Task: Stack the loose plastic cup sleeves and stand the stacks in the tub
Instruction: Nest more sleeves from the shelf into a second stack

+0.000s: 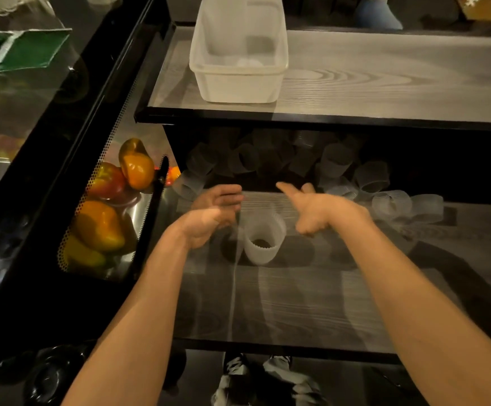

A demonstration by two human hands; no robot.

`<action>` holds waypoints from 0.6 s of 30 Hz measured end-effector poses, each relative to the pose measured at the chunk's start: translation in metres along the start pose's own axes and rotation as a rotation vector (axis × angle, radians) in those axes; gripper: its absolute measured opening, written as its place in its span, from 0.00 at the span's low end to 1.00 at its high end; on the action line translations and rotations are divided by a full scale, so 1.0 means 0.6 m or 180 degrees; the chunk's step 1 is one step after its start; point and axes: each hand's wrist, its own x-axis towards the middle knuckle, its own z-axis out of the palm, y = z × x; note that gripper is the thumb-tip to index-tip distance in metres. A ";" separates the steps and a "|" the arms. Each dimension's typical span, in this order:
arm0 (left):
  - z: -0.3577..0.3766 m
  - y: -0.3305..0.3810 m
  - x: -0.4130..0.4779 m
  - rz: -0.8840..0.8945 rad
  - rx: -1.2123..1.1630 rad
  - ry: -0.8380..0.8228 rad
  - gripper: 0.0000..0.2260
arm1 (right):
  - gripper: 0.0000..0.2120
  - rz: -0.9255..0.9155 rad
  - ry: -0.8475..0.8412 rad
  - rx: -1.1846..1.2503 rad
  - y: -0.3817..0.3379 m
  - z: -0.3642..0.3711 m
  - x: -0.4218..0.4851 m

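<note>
A translucent white tub stands on the upper wooden shelf. On the lower shelf, one translucent cup sleeve stands upright between my hands. Several loose cup sleeves lie in a heap at the back of that shelf, partly in shadow. My left hand hovers just left of the upright sleeve with fingers loosely curled, holding nothing. Just right of it, my right hand has its fingers extended and holds nothing. Both hands are blurred.
A perforated metal bin of orange, yellow and red peppers sits to the left, behind a black frame bar. The upper shelf's black front edge overhangs the sleeve heap. Shoes show on the floor below.
</note>
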 end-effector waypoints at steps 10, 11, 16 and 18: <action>-0.080 -0.045 0.077 -0.0563 0.1712 0.2077 0.31 | 0.25 -0.0577 0.0129 0.0878 -0.093 -0.029 0.107; -0.088 -0.042 0.082 -0.0542 0.1815 0.2032 0.32 | 0.24 -0.0574 0.0053 0.0954 -0.109 -0.026 0.119; -0.118 -0.035 0.113 -0.0417 0.2248 0.1784 0.34 | 0.22 -0.0595 -0.0090 0.0940 -0.183 -0.006 0.177; -0.124 -0.037 0.128 -0.0508 0.2378 0.1670 0.33 | 0.25 -0.0523 -0.0170 0.0836 -0.203 0.001 0.197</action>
